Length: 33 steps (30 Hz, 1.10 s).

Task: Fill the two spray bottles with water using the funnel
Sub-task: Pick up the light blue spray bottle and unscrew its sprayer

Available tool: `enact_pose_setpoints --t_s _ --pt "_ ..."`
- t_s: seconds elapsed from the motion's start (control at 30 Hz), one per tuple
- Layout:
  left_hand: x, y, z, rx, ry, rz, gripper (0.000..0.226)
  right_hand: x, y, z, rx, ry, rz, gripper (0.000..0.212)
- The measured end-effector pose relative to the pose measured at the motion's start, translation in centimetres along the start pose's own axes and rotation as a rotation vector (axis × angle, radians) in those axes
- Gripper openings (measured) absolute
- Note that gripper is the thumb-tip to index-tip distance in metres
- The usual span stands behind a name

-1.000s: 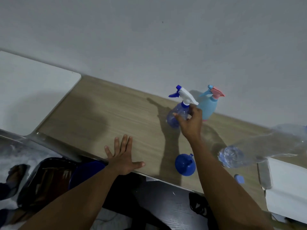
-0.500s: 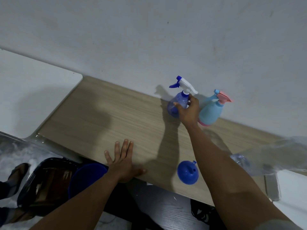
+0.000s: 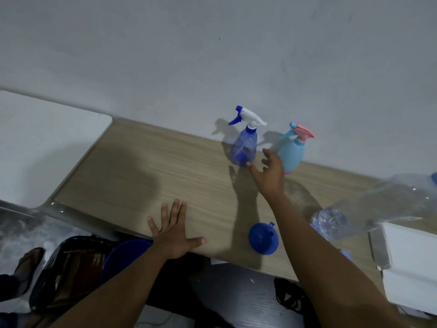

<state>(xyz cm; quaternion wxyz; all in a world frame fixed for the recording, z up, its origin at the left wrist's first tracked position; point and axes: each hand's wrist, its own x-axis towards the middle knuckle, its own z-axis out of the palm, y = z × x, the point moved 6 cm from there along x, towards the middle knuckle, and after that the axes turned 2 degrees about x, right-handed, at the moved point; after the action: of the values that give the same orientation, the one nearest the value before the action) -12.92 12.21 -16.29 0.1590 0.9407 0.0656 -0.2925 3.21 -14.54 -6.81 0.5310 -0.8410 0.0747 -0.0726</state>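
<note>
A clear blue spray bottle (image 3: 244, 147) with a white and blue trigger head stands upright near the wall. To its right stands a light blue spray bottle (image 3: 292, 155) with a pink trigger. My right hand (image 3: 268, 175) hovers just in front of both, fingers spread, holding nothing. A blue funnel (image 3: 263, 239) lies on the wooden table (image 3: 153, 171) near the front edge. A clear plastic water bottle (image 3: 369, 209) lies on its side at the right. My left hand (image 3: 173, 230) rests flat on the table's front edge, fingers apart.
A white surface (image 3: 42, 143) adjoins the table on the left, and a white box (image 3: 411, 266) sits at the right edge. A small blue cap (image 3: 345, 254) lies by my right forearm. Below the table are a dark bag (image 3: 68, 268) and a blue bucket (image 3: 125, 254).
My right hand set the clear blue spray bottle down by the wall, let go of it and drew back a little. My left hand stayed in place.
</note>
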Motion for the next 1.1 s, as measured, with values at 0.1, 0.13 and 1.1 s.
enact_pose_setpoints --t_s 0.1,0.13,1.1 --pt "-0.5 0.2 -0.1 -0.017 0.089 0.008 0.127 -3.3 2.2 -2.2 0.047 0.020 0.061 0.061" --pt "-0.6 0.5 -0.1 -0.025 0.121 0.011 0.125 -4.2 3.1 -2.9 0.059 0.030 0.082 0.059" --pt "11.4 29.5 -8.4 -0.538 0.308 0.474 0.073 1.2 5.6 -9.4 0.152 -0.025 0.182 0.057"
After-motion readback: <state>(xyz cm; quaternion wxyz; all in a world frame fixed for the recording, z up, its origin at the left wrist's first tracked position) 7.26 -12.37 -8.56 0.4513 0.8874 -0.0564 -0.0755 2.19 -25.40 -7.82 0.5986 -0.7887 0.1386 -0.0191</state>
